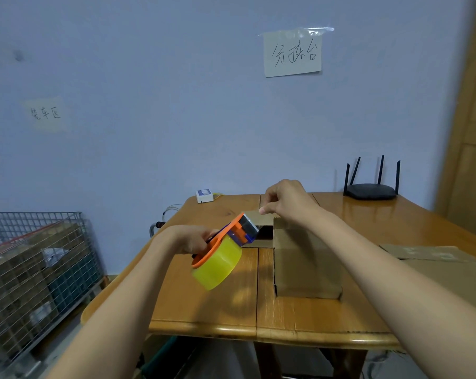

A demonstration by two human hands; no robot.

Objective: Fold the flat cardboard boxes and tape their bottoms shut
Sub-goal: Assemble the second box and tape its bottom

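Note:
A brown cardboard box stands folded on the wooden table, right of centre. My left hand grips an orange tape dispenser loaded with a yellowish roll of clear tape, held in the air just left of the box's far top edge. My right hand hovers above the box's far end, thumb and finger pinched together near the dispenser's blade; whether they hold the tape end is too faint to tell. Flat cardboard sheets lie at the right edge of the table.
A black router with antennas stands at the back right of the table. A small white device lies at the far edge. A wire cage filled with boxes stands on the floor to the left. A wooden door is at right.

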